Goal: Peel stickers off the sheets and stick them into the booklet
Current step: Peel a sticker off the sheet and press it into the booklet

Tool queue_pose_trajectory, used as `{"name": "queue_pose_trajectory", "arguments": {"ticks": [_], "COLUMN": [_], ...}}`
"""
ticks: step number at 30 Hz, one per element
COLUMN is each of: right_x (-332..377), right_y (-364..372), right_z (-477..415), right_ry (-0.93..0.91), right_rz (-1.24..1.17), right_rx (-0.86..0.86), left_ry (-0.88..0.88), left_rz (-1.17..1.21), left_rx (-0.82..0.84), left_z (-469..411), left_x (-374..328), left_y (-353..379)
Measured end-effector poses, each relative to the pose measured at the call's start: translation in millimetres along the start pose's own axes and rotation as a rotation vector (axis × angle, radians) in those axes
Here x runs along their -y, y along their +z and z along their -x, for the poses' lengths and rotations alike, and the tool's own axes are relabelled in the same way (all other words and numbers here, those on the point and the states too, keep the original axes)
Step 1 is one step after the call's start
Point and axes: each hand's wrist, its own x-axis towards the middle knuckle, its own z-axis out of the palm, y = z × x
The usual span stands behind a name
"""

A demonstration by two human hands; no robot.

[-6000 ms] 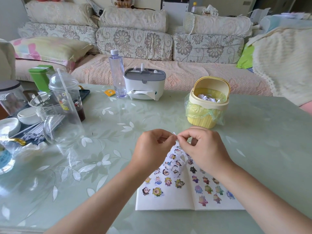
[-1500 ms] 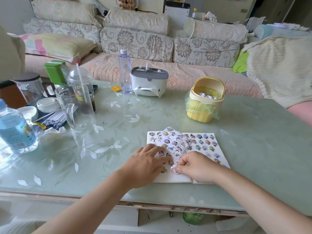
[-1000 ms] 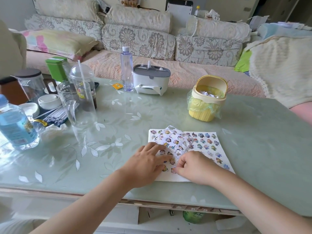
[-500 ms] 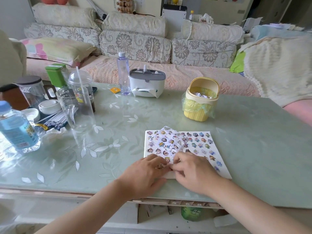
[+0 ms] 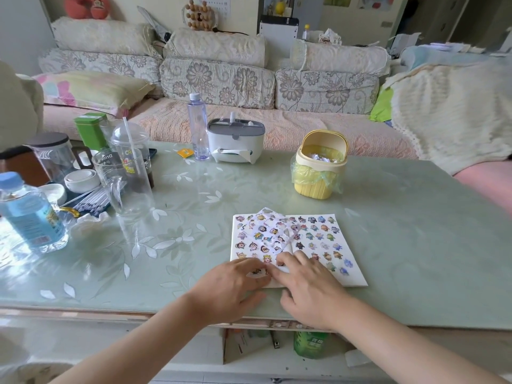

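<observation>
Your left hand [image 5: 232, 289] lies flat on the lower left page of the booklet [image 5: 352, 278], fingers fairly straight, pressing down. Your right hand [image 5: 310, 289] is just beside it, fingertips touching the left's near the gutter, fingers laid out on the page and not curled. Neither hand is gripping anything. A small sticker [image 5: 256, 271] shows by the left fingertips; I can't tell if it's fully stuck down.

The booklet is open flat on the table [image 5: 415, 245], close to the near edge, with both pages mostly filled with stickers. The sticker sheet [image 5: 270, 234] lies crumpled across the upper left page and gutter, apart from both hands.

Handling, as a judgement: the sheet is thin, light and floppy, already creased, and likely tears if yanked. Pin it with one hand and lift a sticker by a corner with a fingernail. Stickers are tiny and tacky, will curl and cling to fingertips, so hold them by the edge only. The booklet is light and can slide on the glossy tabletop, so keep a palm on it.

The yellow bin [image 5: 318, 173] is behind, well apart.
</observation>
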Motion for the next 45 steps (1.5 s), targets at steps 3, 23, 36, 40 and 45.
{"name": "queue_pose_trajectory", "arguments": {"ticks": [3,23,36,40,45], "right_x": [-2,-2,4,3,-2], "right_y": [0,0,4,5,8], "right_z": [3,16,7,8,14], "right_ry": [-0.006,-0.011,0.015,0.007,0.002], "right_rz": [-0.016,-0.03,0.038,0.039,-0.006], "right_rx": [-0.004,-0.025,-0.013,-0.018,-0.046], "left_ry": [-0.02,-0.121,-0.104,-0.137,-0.153], "left_rz": [-0.012,-0.126,-0.007,0.009,0.03], "left_rx": [-0.013,0.001,0.034,-0.003,-0.038], "left_z": [1,-9,4,4,5], "left_x": [-3,-6,-9,-11,-8], "left_y": [1,17,3,3,5]}}
